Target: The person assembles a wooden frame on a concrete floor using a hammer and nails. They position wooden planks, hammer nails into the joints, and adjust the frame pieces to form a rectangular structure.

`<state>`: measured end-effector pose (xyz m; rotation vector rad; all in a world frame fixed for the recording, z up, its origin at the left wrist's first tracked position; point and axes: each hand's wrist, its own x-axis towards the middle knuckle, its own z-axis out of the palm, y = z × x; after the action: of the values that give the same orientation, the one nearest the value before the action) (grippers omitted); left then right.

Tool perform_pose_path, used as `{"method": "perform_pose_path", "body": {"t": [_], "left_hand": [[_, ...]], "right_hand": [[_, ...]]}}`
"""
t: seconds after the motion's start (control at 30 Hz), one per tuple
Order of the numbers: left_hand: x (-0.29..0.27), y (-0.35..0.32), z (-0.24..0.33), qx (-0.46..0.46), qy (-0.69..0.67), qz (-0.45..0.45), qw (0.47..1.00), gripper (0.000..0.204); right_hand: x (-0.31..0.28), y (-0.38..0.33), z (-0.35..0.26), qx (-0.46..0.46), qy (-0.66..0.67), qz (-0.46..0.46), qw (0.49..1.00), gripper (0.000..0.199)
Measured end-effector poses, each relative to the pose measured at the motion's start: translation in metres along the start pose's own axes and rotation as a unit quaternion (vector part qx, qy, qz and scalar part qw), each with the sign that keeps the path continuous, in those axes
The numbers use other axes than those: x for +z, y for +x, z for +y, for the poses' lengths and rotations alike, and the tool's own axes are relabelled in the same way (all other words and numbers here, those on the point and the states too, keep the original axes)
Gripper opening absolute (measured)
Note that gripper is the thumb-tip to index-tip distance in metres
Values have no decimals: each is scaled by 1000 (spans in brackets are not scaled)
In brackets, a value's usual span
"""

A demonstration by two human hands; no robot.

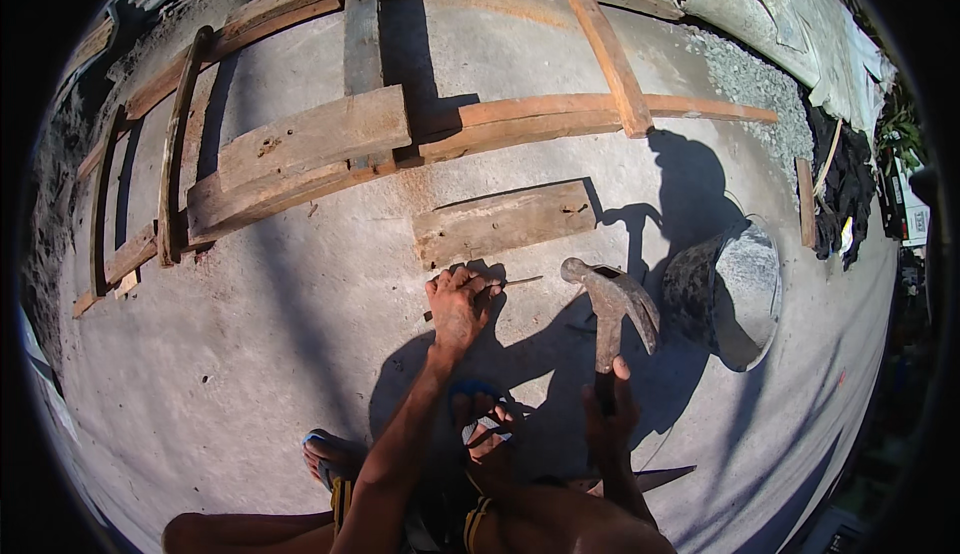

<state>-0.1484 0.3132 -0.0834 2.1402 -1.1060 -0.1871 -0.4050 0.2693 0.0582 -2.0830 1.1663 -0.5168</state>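
Nearest the camera I've got bare knees and two feet in blue flip-flops (480,416) at the bottom edge, person squatting on a concrete slab (280,354).

Right hand (612,416) is closed tight round the lower end of a claw hammer (612,304). Hammer stands upright, rusty steel head at the top, claw curving down to the right. Its head sits just right of the left hand and a bit below the short plank.

Left hand (458,304) is pressed down on the slab, fingers curled and pinched on a thin dark nail (520,280) lying flat on the concrete, tip pointing right toward the hammer head. Nail is small; I can't tell whether it's bent.

Short plank (503,220) lies flat just beyond the left hand, close to the fingertips but apart from them. Weathered, pale brown, a couple of dark marks near its right end.

Further out: a rough timber frame (300,154) of long boards and cross pieces, with one diagonal batten (603,44) across the long rail. A dark bucket (735,294) sits right of the hammer, pale contents inside. Gravel (750,84) is heaped at the slab's far right. Hard sun, strong shadows falling toward the bucket.
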Motion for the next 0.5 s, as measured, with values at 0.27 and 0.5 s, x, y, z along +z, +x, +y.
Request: {"method": "perform_pose_path", "body": {"t": [0.27, 0.5], "left_hand": [[4, 0, -2, -8, -1, -7, 1000, 31], [16, 0, -1, -13, -15, 34, 999, 19]], "right_hand": [[12, 15, -11, -125, -35, 23, 991, 51], [45, 25, 15, -140, -145, -43, 978, 59]]}}
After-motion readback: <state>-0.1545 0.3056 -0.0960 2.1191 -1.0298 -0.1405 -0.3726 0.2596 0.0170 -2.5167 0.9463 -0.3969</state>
